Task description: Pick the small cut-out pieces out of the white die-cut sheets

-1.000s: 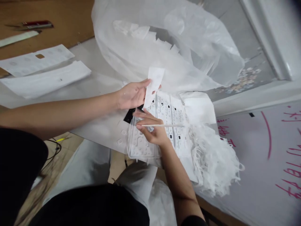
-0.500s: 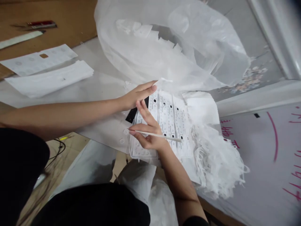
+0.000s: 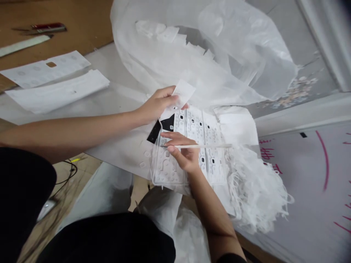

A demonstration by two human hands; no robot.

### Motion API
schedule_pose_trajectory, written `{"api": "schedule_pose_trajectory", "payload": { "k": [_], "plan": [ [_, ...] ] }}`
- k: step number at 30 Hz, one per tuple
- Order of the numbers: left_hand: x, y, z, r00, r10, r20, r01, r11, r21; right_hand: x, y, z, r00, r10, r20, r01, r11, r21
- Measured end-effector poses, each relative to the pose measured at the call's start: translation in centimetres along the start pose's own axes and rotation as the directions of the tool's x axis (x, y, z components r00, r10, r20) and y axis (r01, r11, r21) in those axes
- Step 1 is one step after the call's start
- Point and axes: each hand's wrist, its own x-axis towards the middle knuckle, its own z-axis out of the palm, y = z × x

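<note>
L grip (image 3: 159,104) is pinching a white sheet (image 3: 187,89) by the white panel's (image 3: 168,171) far end, nr the plastic bag (image 3: 175,65); R grip (image 3: 183,149) is holding a thin stick (image 3: 214,146) over the panel, w/ a stringy heap (image 3: 259,193) lying to its R on the tabletop (image 3: 117,146).

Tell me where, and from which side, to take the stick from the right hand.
Best grip the stick on its straight, bare length, probably coming from above at picture right: the right hand pinches it near the opposite tip, leaving this slender part exposed toward the strands.
</note>
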Motion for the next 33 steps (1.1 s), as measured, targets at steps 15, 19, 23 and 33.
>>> {"api": "schedule_pose_trajectory", "payload": {
  "k": [15, 19, 23, 33],
  "plan": [
    [0.0, 1.2, -1.7, 0.930, -0.031, 0.366, -0.003, 0.996, 0.093, -0.5, 0.8, -1.6, 0.988, 0.142, -0.066, -0.140, 0.990, 0.034],
    [0.3, 1.8, -2.6, 0.892, -0.075, 0.445, 0.048, 0.996, 0.072, -0.5, 0.9, -1.9, 0.979, 0.095, -0.180, -0.087, 0.995, 0.054],
    [0.1, 2.4, -2.4, 0.897, -0.086, 0.433, 0.073, 0.996, 0.046, -0.2, 0.7, -2.2, 0.992, 0.030, -0.119, -0.040, 0.996, -0.080],
    [0.5, 1.2, -2.4, 0.925, -0.127, 0.359, 0.106, 0.991, 0.079, -0.6, 0.8, -2.3, 0.984, -0.178, -0.009, 0.152, 0.865, -0.479]
  ]
}}
